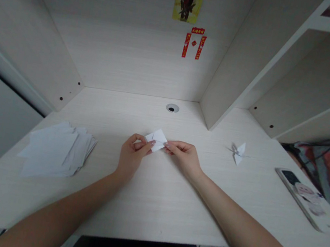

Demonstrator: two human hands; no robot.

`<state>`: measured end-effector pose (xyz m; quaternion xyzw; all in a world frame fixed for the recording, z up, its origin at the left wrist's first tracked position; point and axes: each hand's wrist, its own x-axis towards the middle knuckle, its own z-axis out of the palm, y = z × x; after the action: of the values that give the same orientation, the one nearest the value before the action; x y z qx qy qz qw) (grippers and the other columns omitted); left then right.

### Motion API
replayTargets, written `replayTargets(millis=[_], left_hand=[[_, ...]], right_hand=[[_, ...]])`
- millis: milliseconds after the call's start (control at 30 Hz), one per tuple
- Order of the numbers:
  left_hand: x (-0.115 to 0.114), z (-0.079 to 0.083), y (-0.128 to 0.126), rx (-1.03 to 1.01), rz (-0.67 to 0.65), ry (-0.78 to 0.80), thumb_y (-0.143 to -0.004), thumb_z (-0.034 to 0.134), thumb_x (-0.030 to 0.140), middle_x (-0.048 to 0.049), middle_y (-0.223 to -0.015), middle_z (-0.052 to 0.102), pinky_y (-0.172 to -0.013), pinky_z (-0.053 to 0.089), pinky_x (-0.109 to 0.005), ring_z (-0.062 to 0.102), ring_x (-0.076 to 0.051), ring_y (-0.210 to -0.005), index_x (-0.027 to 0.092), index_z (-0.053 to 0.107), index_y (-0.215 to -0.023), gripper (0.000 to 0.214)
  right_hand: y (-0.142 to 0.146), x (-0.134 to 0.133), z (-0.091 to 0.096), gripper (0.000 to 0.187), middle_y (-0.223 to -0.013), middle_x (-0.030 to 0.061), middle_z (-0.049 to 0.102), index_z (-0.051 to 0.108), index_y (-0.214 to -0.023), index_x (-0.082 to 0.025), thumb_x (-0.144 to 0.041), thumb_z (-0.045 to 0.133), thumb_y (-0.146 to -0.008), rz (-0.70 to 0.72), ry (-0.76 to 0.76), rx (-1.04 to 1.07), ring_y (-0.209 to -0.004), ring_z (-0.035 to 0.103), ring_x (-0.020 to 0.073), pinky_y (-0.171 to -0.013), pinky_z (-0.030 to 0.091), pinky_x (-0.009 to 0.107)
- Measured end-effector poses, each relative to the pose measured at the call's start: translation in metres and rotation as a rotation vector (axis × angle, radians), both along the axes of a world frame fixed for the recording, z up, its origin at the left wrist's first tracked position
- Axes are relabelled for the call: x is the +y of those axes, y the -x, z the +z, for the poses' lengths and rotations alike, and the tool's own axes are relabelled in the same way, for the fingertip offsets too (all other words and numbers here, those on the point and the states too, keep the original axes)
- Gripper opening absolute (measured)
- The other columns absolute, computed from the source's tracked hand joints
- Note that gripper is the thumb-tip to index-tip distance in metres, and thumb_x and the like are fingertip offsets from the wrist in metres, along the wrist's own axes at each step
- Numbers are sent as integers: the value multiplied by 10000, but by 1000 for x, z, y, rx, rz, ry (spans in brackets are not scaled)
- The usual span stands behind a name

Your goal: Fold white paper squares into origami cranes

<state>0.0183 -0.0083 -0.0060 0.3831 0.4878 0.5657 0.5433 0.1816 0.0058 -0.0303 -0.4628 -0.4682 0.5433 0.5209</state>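
A loose stack of white sheets lies at the left of the desk. The left hand pinches the near left side of a folded paper at mid-desk, below the round cable hole. The right hand pinches its right corner between thumb and fingers. Farther right sits a small white folded figure, perhaps a bird, then a phone lying at a slant.
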Motion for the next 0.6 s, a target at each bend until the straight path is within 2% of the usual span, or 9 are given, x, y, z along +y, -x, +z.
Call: replayTargets(millis=[167,400,600], left_hand=[[0,4,1,9,-38,7,-593,753,262,49,-548,635,-655,531,-230,656,-125,-640,171,481,-677,298],[1,7,1,13,-57,31,-585,754,272,49,-540,637,-653,530,-237,649,-122,-618,174,471,-672,312],[2,7,3,75,-53,36,-578,758,286,59,-483,607,-646,529,-237,648,-129,-598,178,483,-680,312]], right_hand=[[1,0,-3,242,-616,18,644,707,-694,-155,-395,701,-662,43,-22,-53,-562,502,108,-559,367,246],[2,-1,-4,246,-609,0,588,647,-695,-152,-394,629,-734,45,-109,-153,-565,475,108,-568,355,242],[0,-2,2,256,-673,1,610,663,-769,-167,-417,624,-734,166,-100,-176,-600,491,113,-576,353,235]])
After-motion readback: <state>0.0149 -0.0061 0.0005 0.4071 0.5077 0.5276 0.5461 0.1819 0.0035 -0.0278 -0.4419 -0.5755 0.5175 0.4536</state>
